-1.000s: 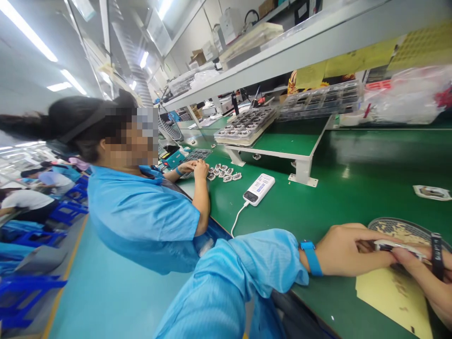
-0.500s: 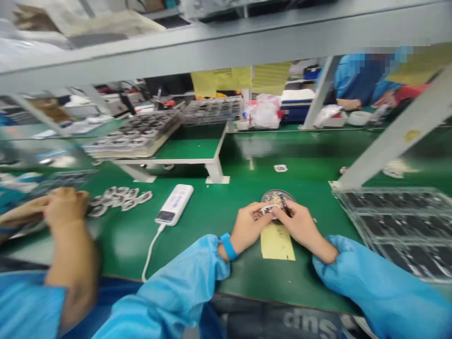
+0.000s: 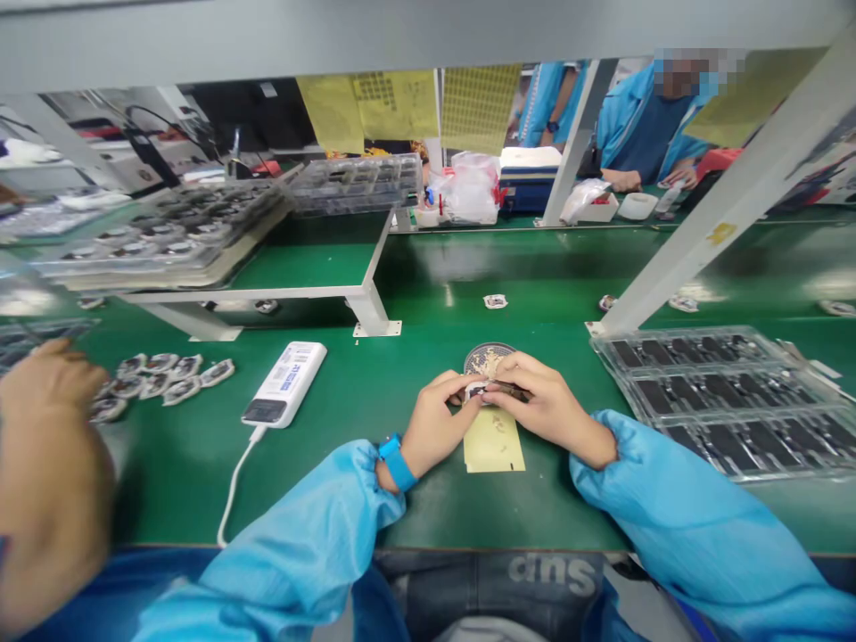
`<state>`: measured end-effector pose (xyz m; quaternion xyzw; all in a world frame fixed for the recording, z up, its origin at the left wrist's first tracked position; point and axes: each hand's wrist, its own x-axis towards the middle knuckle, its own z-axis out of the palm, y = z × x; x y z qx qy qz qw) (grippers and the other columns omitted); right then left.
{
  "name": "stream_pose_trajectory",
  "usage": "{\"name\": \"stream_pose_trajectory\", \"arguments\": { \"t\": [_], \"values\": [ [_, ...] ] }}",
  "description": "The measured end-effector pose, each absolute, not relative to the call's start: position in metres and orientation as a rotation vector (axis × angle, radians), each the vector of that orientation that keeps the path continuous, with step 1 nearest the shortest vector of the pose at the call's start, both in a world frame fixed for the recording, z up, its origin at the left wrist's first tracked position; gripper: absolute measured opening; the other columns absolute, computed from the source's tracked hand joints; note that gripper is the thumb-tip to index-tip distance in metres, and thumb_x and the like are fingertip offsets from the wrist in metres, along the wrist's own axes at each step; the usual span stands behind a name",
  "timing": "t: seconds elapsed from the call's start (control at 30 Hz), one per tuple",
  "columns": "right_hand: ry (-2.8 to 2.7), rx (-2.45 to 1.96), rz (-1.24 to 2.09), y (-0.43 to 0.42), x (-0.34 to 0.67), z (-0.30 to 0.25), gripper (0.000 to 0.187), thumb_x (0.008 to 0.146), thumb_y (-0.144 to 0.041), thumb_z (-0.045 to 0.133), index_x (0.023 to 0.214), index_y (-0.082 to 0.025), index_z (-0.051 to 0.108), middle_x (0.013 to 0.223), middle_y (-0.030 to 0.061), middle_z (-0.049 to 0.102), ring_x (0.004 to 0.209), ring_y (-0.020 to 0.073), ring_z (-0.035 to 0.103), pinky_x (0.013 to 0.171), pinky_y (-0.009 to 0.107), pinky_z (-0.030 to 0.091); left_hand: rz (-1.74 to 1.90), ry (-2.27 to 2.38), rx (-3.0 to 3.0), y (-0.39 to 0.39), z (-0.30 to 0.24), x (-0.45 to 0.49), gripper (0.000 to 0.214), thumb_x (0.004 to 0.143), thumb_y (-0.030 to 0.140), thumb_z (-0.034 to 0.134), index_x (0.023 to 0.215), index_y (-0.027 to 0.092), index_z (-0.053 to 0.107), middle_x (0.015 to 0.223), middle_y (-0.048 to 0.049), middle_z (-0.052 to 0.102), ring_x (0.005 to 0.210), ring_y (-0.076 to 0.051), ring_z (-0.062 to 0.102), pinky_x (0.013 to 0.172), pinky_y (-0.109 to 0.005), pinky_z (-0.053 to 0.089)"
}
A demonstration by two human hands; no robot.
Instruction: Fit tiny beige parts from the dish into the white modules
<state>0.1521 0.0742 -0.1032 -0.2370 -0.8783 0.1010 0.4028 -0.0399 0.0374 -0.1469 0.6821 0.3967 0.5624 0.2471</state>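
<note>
The left hand and right hand pinch a small flat component over a round mesh dish and yellow card on the green workbench; a co-worker sits at upper right.

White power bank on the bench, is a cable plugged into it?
Yes, plugged in: a white cable leaves the near end of the power bank and lies along the green bench.

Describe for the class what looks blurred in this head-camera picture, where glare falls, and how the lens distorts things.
In the head view, a co-worker's forearm at the left edge is blurred; pale glare lies on the green bench; the wide lens makes the white shelf post lean steeply; the left hand, right hand and small part stay fairly sharp.
</note>
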Motion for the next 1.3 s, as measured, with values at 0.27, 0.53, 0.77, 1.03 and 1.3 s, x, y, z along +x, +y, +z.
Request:
{"name": "stream_pose_trajectory", "arguments": {
  "t": [0.27,0.53,0.77,1.03,1.3],
  "values": [
    [-2.362,-0.597,0.001,0.072,0.157,-0.102,0.016,0.098,-0.027,0.06,0.11,-0.026,0.07,0.108,0.006,0.064,0.095,0.0174,0.066,0.078,0.03,0.055,1.533,1.144,1.9,0.038,-0.147,-0.041,0.029,0.087,0.017,0.062,0.113,0.018,0.076,0.083,-0.0024,0.061,0.074,-0.013,0.053,0.068,-0.025,0.045],
    [-2.461,-0.679,0.052,0.073,0.153,-0.105,0.012,0.101,-0.026,0.053,0.11,-0.023,0.06,0.121,0.008,0.061,0.103,0.0192,0.065,0.082,0.031,0.056,1.496,1.115,1.72,0.043,-0.148,-0.042,0.028,0.083,0.019,0.064,0.108,0.016,0.078,0.082,-0.0029,0.062,0.068,-0.012,0.054,0.062,-0.024,0.044],
    [-2.259,-0.919,0.077,0.093,0.171,-0.094,0.017,0.102,-0.031,0.051,0.099,-0.021,0.063,0.107,0.0071,0.064,0.097,0.0213,0.064,0.089,0.038,0.052,1.419,0.936,1.362,0.053,-0.153,-0.045,0.033,0.079,0.026,0.073,0.109,0.015,0.077,0.107,-0.0088,0.075,0.097,-0.022,0.068,0.089,-0.033,0.053],
    [-2.248,-0.598,0.172,0.08,0.154,-0.106,0.023,0.092,-0.027,0.069,0.114,-0.024,0.066,0.11,0.0056,0.069,0.105,0.0202,0.065,0.091,0.034,0.053,1.433,0.93,1.435,0.049,-0.152,-0.043,0.029,0.081,0.026,0.072,0.107,0.017,0.078,0.103,-0.0079,0.075,0.092,-0.021,0.068,0.083,-0.031,0.053],
    [-2.226,-0.673,0.205,0.081,0.156,-0.109,0.007,0.093,-0.026,0.066,0.099,-0.023,0.065,0.1,0.0037,0.07,0.094,0.019,0.067,0.082,0.032,0.053,1.471,0.936,1.47,0.049,-0.153,-0.04,0.028,0.079,0.024,0.071,0.105,0.016,0.079,0.099,-0.008,0.072,0.086,-0.018,0.065,0.078,-0.029,0.051]
  ]
}}
